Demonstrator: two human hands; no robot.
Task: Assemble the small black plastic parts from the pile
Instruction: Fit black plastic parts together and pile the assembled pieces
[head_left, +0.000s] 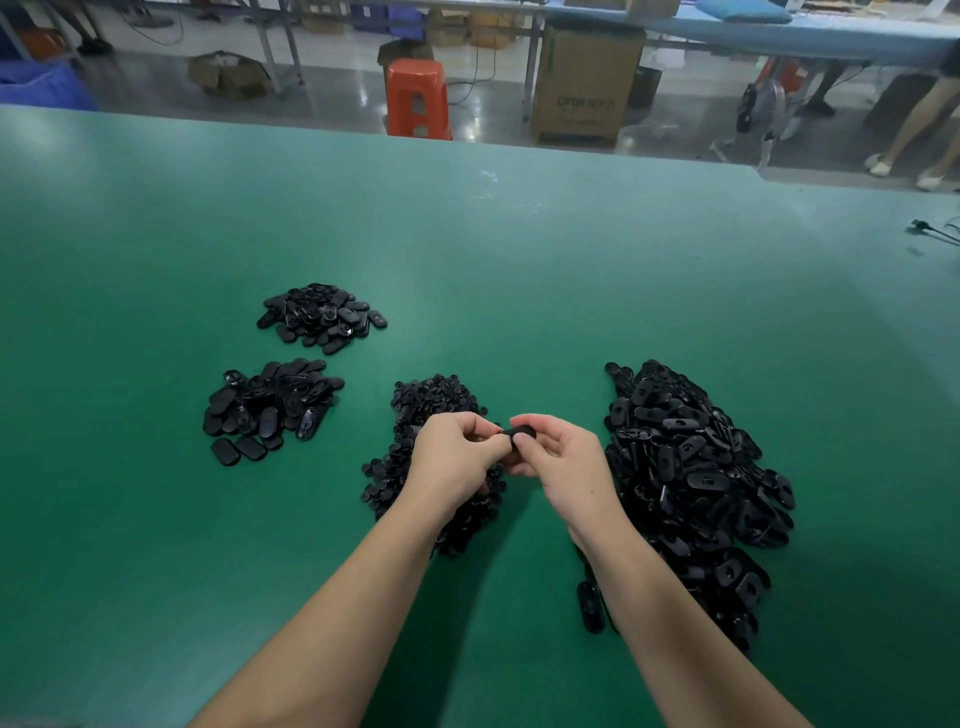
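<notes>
I have both hands meeting above the green matte surface, right over the middle heap of small round black plastic pieces. My right hand pinches a black oval plastic shell between thumb and forefinger; my left hand has its fingers closed narrow against the shell's near end, probably on a round piece, though I cannot see it.

To do this well, I judge I should keep the shell level, line the small piece up with its socket, and press straight in with the thumb, not at a slant.

Counting heaps, taking the middle heap as my landmark: one big mound of black oval plastic shells to its right, one smaller cluster of black oval parts to its left, and one more black oval cluster beyond that. Four piles in all; single pieces are too many to count.
</notes>
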